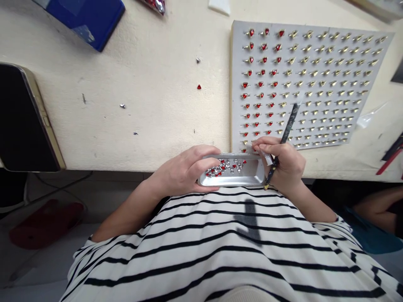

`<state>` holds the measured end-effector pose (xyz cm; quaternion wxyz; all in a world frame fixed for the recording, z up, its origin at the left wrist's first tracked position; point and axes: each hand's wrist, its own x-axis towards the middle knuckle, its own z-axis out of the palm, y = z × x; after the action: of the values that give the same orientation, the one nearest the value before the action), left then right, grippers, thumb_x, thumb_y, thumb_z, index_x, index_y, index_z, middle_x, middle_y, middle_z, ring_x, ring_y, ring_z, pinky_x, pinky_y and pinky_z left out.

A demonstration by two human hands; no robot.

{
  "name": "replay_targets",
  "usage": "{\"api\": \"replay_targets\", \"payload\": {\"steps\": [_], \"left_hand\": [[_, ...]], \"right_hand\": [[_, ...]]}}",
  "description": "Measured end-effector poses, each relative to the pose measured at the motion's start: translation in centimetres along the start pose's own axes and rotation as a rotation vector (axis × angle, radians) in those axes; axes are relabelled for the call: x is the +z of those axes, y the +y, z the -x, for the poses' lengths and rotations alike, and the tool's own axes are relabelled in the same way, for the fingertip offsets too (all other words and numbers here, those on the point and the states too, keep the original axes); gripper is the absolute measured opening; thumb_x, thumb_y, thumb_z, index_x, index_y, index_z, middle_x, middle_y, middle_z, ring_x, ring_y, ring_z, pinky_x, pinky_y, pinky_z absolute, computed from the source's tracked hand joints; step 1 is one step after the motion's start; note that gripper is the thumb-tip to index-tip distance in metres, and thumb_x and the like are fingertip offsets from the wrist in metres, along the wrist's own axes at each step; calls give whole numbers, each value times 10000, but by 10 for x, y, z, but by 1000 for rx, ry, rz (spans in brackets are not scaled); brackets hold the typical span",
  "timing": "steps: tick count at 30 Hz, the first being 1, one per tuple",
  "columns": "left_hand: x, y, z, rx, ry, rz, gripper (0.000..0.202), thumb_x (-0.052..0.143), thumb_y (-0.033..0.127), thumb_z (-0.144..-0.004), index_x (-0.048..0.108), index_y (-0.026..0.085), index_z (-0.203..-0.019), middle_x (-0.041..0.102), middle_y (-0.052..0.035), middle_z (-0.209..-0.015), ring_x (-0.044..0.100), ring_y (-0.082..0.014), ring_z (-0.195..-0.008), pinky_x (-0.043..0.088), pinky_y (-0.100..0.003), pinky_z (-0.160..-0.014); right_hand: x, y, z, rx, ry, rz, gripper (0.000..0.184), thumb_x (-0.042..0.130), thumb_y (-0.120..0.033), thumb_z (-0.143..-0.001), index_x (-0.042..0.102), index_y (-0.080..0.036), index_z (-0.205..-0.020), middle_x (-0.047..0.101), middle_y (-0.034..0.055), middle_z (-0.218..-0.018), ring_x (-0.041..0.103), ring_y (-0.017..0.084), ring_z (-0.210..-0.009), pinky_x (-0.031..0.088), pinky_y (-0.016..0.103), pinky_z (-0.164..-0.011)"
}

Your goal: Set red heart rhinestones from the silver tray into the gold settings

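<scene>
My left hand [192, 167] is closed around the left end of a small silvery tray [233, 181]. Red and silver triangular rhinestones [220, 167] lie in the tray, mostly toward its left side. My right hand [285, 161] holds a dark patterned pencil-like stick [289, 121] across the palm, its pale tip pointing up over a grey foam board [236, 100]. Its thumb and forefinger pinch at the board's lower edge; whether something small is between them cannot be made out. Rows of gold rings [317, 84] stand in the board, and the leftmost columns carry red stones.
Loose stones, including a red one [199, 87] and a silver one [122, 106], lie on the cream table [157, 84]. A phone [28, 117] lies at the left, a blue box [91, 21] at the back. Another person's arm [378, 209] shows at the right.
</scene>
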<state>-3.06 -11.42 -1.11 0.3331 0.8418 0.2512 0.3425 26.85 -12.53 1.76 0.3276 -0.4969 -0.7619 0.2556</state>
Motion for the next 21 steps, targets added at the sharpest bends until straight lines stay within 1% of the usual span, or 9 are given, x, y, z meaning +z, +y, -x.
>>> {"api": "replay_targets", "payload": {"steps": [5, 10, 14, 18, 21], "left_hand": [[0, 0, 1, -10, -6, 9, 565, 827, 408, -914, 513, 117, -1282, 668, -195, -1281, 685, -248, -1242, 672, -400, -1035], [0, 1, 0, -18, -21, 11, 592, 834, 398, -909, 489, 138, -1315, 663, -188, -1294, 684, -249, -1255, 669, -404, -1033], [0, 1, 0, -14, -15, 10, 594, 832, 396, -912, 484, 140, -1318, 661, -184, -1297, 683, -245, -1254, 668, -399, -1032], [-1, 1, 0, -14, -16, 7, 585, 830, 399, -912, 492, 129, -1306, 664, -193, -1296, 680, -248, -1257, 666, -400, -1034], [-1, 1, 0, -10, -15, 9, 595, 834, 394, -908, 487, 137, -1317, 671, -196, -1291, 685, -253, -1258, 670, -408, -1024]], "right_hand": [[1, 2, 1, 3, 5, -13, 417, 687, -30, -868, 664, -291, -1192, 788, 1, -1092, 787, 168, -968, 665, 302, -734], [2, 0, -3, -23, 38, -6, 387, 678, -29, -877, 668, -278, -1172, 790, -11, -1036, 778, 151, -904, 631, 272, -665], [3, 0, -5, -39, 42, 1, 385, 685, -31, -875, 664, -270, -1176, 790, -11, -1037, 774, 145, -906, 633, 267, -684], [3, 0, -7, -44, 54, -6, 432, 681, -14, -871, 660, -284, -1208, 792, -6, -1087, 778, 140, -938, 644, 263, -713], [4, 0, -6, -50, 78, 16, 435, 687, -16, -870, 666, -290, -1208, 798, -12, -1083, 780, 139, -940, 648, 259, -707]]}}
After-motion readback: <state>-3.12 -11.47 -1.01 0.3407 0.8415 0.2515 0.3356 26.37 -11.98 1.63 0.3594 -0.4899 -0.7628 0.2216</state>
